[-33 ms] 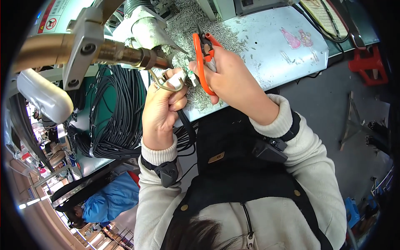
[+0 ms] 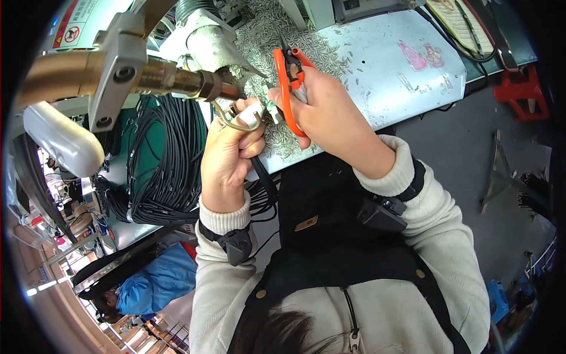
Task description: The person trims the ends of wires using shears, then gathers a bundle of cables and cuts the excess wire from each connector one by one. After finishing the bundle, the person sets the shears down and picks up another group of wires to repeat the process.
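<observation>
My left hand (image 2: 227,153) is closed round the end of a thick black cable (image 2: 266,186), which hangs down below the fist. A white piece (image 2: 252,113) shows at its fingertips, beside a bent brass-coloured tube (image 2: 239,125). My right hand (image 2: 330,106) is wrapped round pliers with orange-red handles (image 2: 285,94), whose dark jaws point away from me. Its thumb and fingertip meet near a small metal-and-green connector part (image 2: 273,111) in front of the white piece. Whether those fingertips touch the part is hard to make out.
A brass-coloured machine arm (image 2: 171,76) reaches in from the left, above my left hand. Small metal pins (image 2: 318,50) lie heaped across the white work surface (image 2: 377,71). Coiled black cables (image 2: 162,171) lie at left. A person in blue (image 2: 156,280) sits beyond; a red stool (image 2: 522,94) stands right.
</observation>
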### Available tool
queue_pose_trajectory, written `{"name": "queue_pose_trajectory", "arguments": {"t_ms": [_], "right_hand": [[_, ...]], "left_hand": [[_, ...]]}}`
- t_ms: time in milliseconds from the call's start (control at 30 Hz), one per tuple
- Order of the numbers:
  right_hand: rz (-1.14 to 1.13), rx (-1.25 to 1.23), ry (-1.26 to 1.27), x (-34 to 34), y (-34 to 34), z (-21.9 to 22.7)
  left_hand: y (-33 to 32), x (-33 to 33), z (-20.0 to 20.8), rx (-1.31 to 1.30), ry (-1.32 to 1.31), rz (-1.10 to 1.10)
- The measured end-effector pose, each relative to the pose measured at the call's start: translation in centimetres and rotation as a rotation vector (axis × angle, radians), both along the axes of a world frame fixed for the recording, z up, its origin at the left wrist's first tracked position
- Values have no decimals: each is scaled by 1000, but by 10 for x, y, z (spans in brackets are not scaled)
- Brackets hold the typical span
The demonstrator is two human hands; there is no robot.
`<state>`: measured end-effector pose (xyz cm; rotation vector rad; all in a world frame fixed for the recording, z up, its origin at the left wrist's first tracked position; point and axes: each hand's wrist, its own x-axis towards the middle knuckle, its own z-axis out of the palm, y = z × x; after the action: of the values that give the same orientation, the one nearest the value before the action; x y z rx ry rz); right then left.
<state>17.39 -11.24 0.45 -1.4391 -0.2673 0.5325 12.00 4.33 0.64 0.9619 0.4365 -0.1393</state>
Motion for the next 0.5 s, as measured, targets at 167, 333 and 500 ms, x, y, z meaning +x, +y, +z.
{"name": "queue_pose_trajectory", "arguments": {"t_ms": [167,333,500], "right_hand": [[-2,18,-18,0,2,-1],[5,80,-27,-1,2,-3],[7,42,-32,0,3,-5]], "left_hand": [[3,0,1,84,7,-20],[-2,-3,3,217,-32,-2],[-5,-3,6,216,-67,31]]}}
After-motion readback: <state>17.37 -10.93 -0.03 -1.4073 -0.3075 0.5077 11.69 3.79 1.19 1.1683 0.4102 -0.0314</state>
